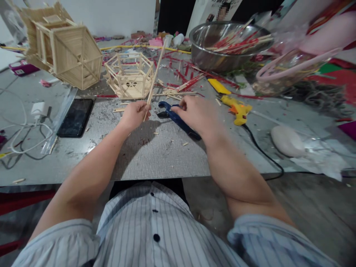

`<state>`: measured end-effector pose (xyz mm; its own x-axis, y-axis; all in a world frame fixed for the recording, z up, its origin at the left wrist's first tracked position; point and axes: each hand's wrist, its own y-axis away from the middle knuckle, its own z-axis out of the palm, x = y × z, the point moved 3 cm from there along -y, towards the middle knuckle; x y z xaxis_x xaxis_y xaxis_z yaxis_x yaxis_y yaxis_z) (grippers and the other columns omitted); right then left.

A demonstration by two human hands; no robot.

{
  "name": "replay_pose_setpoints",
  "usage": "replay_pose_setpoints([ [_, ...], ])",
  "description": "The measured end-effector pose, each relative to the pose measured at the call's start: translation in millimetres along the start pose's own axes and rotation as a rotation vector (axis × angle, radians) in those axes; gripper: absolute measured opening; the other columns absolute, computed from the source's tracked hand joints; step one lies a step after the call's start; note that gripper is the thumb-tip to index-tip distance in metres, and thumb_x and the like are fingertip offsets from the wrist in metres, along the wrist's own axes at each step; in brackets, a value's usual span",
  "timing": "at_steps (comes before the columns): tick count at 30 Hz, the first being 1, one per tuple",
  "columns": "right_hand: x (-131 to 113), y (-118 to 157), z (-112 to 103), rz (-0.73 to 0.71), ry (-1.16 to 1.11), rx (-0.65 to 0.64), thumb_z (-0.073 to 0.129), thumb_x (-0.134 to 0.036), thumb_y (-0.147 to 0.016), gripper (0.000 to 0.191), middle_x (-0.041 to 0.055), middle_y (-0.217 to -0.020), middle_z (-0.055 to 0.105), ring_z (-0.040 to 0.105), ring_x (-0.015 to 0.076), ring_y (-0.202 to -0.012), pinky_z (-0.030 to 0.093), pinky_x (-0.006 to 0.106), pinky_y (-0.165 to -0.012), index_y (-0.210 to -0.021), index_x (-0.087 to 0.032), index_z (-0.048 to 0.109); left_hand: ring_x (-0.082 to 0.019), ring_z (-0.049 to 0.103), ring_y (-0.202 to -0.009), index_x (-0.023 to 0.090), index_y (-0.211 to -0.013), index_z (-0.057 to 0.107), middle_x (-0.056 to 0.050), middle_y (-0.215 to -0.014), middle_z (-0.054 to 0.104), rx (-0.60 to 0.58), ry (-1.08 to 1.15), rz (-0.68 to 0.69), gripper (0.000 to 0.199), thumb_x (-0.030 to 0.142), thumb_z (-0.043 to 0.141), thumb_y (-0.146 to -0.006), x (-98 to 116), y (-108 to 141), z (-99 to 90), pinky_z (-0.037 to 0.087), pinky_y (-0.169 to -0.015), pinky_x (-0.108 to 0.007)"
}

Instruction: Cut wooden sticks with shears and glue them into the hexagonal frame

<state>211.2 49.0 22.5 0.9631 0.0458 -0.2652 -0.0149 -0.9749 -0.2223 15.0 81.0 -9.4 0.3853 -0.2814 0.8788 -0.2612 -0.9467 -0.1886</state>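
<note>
Thin wooden sticks stand tilted upward in my left hand, whose fingers are closed round their lower end. My right hand is at the blue-handled pliers, its thumb and fingers bent around the upper part of the handle; the hand is slightly blurred. The dark jaws of the pliers point left, toward my left hand. Just behind my hands stands an open hexagonal frame of sticks. A larger stick-built model with a hexagonal face lies on its side at the back left.
A black phone and a white charger with cables lie at left. At right are a yellow glue gun, a white mouse-like object and a pink-handled basket. A steel bowl holds red-and-wood sticks; scraps litter the table.
</note>
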Motion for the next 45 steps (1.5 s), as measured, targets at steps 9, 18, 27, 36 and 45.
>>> replay_pose_setpoints([
  [9, 5.6, -0.3, 17.3, -0.061, 0.245, -0.341, 0.049, -0.044, -0.090, 0.038, 0.0214, -0.105, 0.069, 0.065, 0.0356, -0.099, 0.046, 0.041, -0.073, -0.098, -0.013, 0.068, -0.005, 0.055, -0.048, 0.015, -0.075, 0.057, 0.002, -0.059, 0.057, 0.041, 0.129, -0.031, 0.019, 0.015, 0.047, -0.091, -3.9, -2.2, 0.4, 0.042, -0.049, -0.016],
  [18, 29.3, -14.3, 2.9, 0.163, -0.759, -0.005, 0.051, -0.054, -0.087, 0.032, 0.0015, -0.066, 0.062, 0.055, 0.0140, -0.049, 0.040, 0.030, -0.048, -0.074, -0.025, 0.053, -0.009, 0.059, -0.049, 0.015, -0.083, 0.062, 0.003, -0.053, 0.056, 0.125, 0.068, 0.020, 0.018, 0.026, 0.050, -0.092, -8.1, -2.8, -3.2, 0.041, -0.049, -0.018],
  [27, 21.0, -4.1, -6.0, 0.183, -1.217, -0.251, 0.057, -0.069, -0.078, 0.048, -0.0073, -0.044, 0.041, 0.034, 0.0048, -0.032, 0.027, 0.024, -0.038, -0.064, -0.025, 0.045, -0.010, 0.059, -0.049, 0.016, -0.081, 0.059, 0.002, -0.056, 0.060, -0.048, 0.183, -0.012, 0.018, 0.029, 0.052, -0.091, -10.1, -2.9, 2.6, 0.045, -0.053, -0.020],
  [36, 16.0, -8.5, 9.7, 0.140, -1.038, -0.175, 0.060, -0.044, -0.082, 0.019, -0.0018, -0.060, 0.060, 0.056, 0.0143, -0.049, 0.046, 0.031, -0.049, -0.087, -0.025, 0.059, -0.009, 0.057, -0.045, 0.015, -0.076, 0.060, 0.002, -0.050, 0.060, -0.143, 0.184, -0.108, 0.018, 0.022, 0.051, -0.091, -2.0, 3.3, 6.9, 0.042, -0.049, -0.018],
  [45, -1.8, 2.9, 11.2, -0.028, -0.747, -0.270, 0.025, -0.022, -0.090, 0.051, 0.0081, -0.118, 0.068, 0.066, 0.0221, -0.099, 0.048, 0.040, -0.077, -0.133, -0.029, 0.052, -0.010, 0.059, -0.047, 0.015, -0.076, 0.061, 0.002, -0.050, 0.059, -0.245, 0.199, -0.112, 0.017, 0.024, 0.056, -0.089, 5.8, 11.4, 15.2, 0.044, -0.050, -0.019],
])
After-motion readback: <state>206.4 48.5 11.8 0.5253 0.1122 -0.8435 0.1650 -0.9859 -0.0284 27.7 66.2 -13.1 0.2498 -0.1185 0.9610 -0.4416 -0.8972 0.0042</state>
